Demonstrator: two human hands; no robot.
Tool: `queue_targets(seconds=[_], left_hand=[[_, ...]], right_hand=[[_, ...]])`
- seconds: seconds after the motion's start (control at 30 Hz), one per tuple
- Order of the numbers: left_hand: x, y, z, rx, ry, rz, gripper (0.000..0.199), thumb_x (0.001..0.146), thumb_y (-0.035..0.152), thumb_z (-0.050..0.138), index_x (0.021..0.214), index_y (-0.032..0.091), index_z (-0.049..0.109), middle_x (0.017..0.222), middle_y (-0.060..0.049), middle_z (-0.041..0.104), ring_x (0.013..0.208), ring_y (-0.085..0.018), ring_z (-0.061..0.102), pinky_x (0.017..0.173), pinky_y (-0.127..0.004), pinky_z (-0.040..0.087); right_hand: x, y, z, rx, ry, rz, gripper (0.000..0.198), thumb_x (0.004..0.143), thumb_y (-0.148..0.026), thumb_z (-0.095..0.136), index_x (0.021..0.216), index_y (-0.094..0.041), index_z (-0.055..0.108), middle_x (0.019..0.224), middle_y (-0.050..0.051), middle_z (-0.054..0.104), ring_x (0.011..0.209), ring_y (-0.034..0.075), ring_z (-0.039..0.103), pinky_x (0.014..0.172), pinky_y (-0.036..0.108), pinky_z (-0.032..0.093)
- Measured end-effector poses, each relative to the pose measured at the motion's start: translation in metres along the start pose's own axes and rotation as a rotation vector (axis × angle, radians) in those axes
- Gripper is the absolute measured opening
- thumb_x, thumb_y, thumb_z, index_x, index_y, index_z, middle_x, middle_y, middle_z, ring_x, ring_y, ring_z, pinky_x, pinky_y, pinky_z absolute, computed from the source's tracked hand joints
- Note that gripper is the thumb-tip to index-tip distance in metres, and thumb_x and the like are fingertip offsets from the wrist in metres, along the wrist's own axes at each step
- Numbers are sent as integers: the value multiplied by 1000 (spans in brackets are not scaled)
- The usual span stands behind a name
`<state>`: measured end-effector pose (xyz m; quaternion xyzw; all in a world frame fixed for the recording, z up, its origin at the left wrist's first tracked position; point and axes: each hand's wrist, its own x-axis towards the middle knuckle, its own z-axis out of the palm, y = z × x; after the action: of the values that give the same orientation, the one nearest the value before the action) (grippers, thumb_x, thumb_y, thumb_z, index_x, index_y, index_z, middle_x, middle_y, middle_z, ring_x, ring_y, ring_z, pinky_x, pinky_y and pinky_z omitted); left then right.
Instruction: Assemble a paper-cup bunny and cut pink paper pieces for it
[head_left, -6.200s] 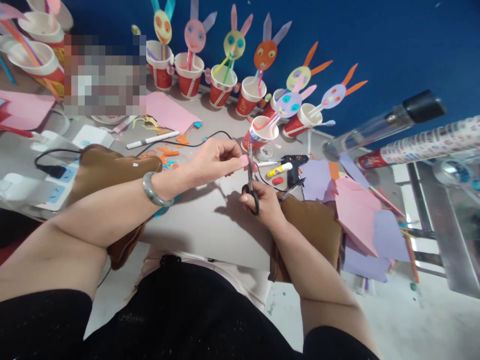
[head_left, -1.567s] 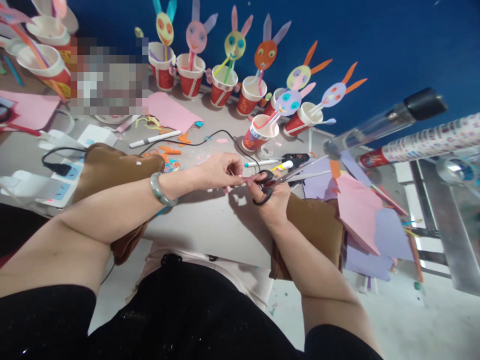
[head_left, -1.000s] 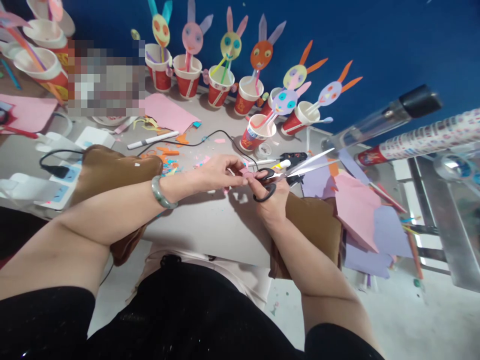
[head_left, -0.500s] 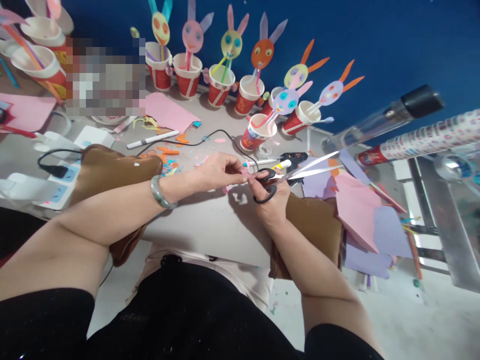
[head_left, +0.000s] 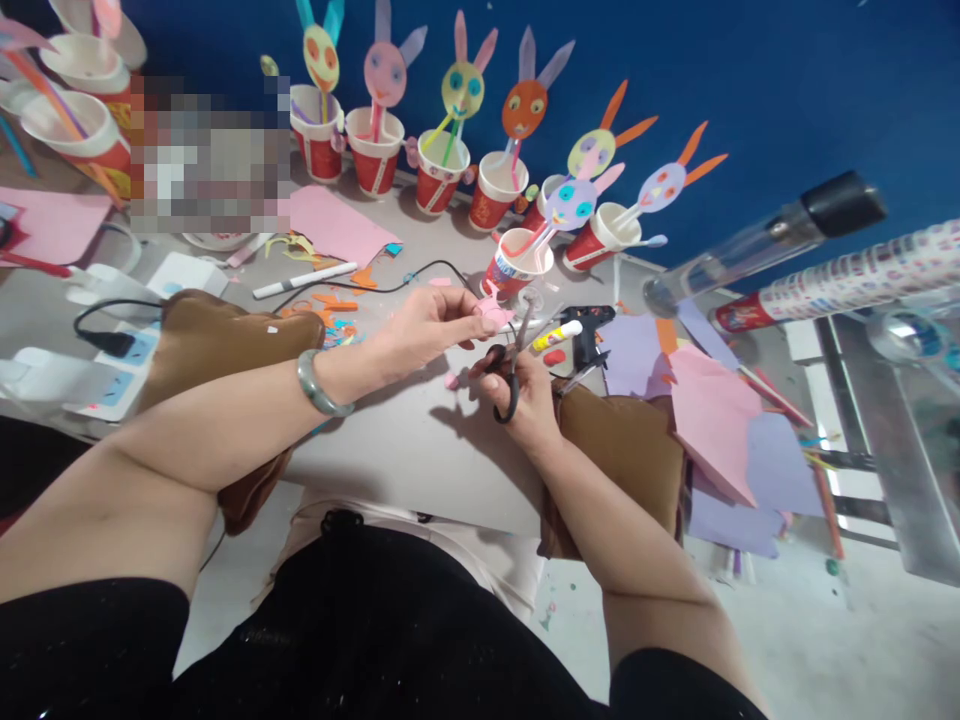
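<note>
My left hand (head_left: pixel 439 325), with a bangle on the wrist, pinches a small piece of pink paper (head_left: pixel 494 310) above the table. In my right hand (head_left: pixel 529 400) are black-handled scissors (head_left: pixel 506 385), their blades parted and pointing up beside the pink paper. A small pink scrap (head_left: pixel 451 381) lies on the table below my hands. Just beyond the scissors are a yellow-and-white glue stick (head_left: pixel 556 337), a red cap (head_left: pixel 554 357) and a black glue gun (head_left: pixel 592 335).
Paper cups with rabbit-faced straws, one a red-and-white cup (head_left: pixel 517 268), line the back. Brown cushions (head_left: pixel 622 450) flank the work spot. Pink paper (head_left: pixel 716 415) and purple paper lie right, near a long stack of cups (head_left: pixel 847 275). A power strip (head_left: pixel 124 375) sits left.
The scissors have swung from pointing right to pointing upward, with the blades at the pink paper. My left hand has lifted the paper slightly, and the glue stick and glue gun are now uncovered.
</note>
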<state>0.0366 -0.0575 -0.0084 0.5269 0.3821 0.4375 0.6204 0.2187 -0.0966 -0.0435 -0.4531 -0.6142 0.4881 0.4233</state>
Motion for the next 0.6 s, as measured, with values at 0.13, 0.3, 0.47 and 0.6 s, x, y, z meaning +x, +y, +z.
queue_targets(seconds=[0.13, 0.3, 0.47, 0.6], left_hand=[[-1, 0, 1, -21, 26, -3, 27, 80, 34, 80, 75, 13, 64, 75, 1, 65, 69, -8, 60, 72, -23, 52], [-1, -2, 2, -64, 8, -3, 34, 78, 40, 82, 74, 14, 61, 74, -1, 68, 71, -9, 64, 70, -23, 53], [-1, -4, 2, -64, 9, -18, 36, 78, 42, 82, 74, 13, 60, 73, -2, 69, 70, -9, 65, 68, -23, 53], [0, -6, 1, -56, 6, -36, 35, 79, 40, 81, 75, 13, 60, 74, -2, 70, 72, -10, 66, 69, -23, 53]], right_hand=[[1, -2, 1, -42, -58, 55, 57, 70, -75, 74, 77, -22, 57, 69, 1, 70, 63, 16, 65, 62, 30, 52], [2, -4, 4, -81, -71, 80, 59, 68, -78, 74, 73, -20, 59, 65, 1, 68, 59, 15, 60, 60, 29, 49], [1, -4, 5, -52, -68, 118, 60, 67, -78, 74, 73, -21, 58, 62, 0, 67, 53, 13, 56, 52, 27, 46], [1, -5, 5, -36, -82, 132, 59, 68, -77, 75, 70, -21, 57, 59, 0, 66, 49, 12, 55, 50, 26, 46]])
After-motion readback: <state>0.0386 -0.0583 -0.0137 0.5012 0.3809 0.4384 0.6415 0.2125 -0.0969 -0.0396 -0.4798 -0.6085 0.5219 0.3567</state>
